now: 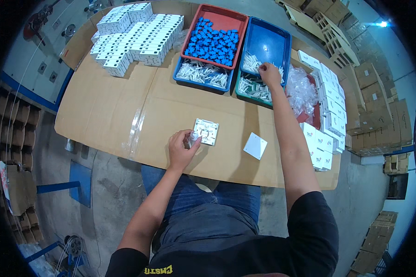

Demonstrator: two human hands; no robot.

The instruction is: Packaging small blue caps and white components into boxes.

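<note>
My left hand [182, 148] is closed around a small clear plastic bag [193, 137], held against the left edge of a square white switch plate [207, 131] that lies with its detailed side up on the cardboard-covered table. Up at the right, my right hand [269, 74] reaches into a blue tray [268, 37] at its near end. Its fingers are pinched together among small white plastic parts [251, 63]; whatever they hold is too small to make out. A smooth white square cover plate [255, 146] lies on the table between my forearms.
A red tray [199, 13] of small blue parts rests on a blue tray [203, 86] of white pieces. A green tray [245, 95] sits under the right-hand blue one. White boxes [141, 39] stack at far left, more [330, 111] at right beside crumpled clear bags [302, 92].
</note>
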